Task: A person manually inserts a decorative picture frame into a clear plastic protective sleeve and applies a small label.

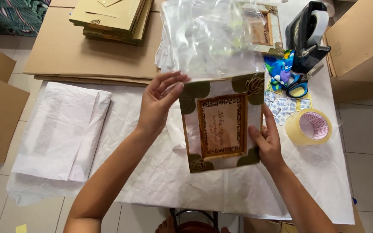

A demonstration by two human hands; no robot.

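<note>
A table (pixel 324 181) covered with crinkly white paper (pixel 160 181) sits on a pale tiled floor. Brown cardboard sheets (pixel 65 47) lie past the left hand, and a folded white stack (pixel 61 129) lies to its outer side. Past the right hand sit a roll of tape (pixel 309 126), scissors (pixel 298 86) and a black tape holder (pixel 309 36). The near table edge runs just under both arms, with bare paper between them.

Both arms reach forward. The left hand (pixel 159 103) pinches the top corner of a picture frame (pixel 221 123) with bent fingers. The right hand (pixel 266 140) grips its lower side edge. The frame is tilted up between the hands, half inside a clear plastic bag (pixel 208 39).
</note>
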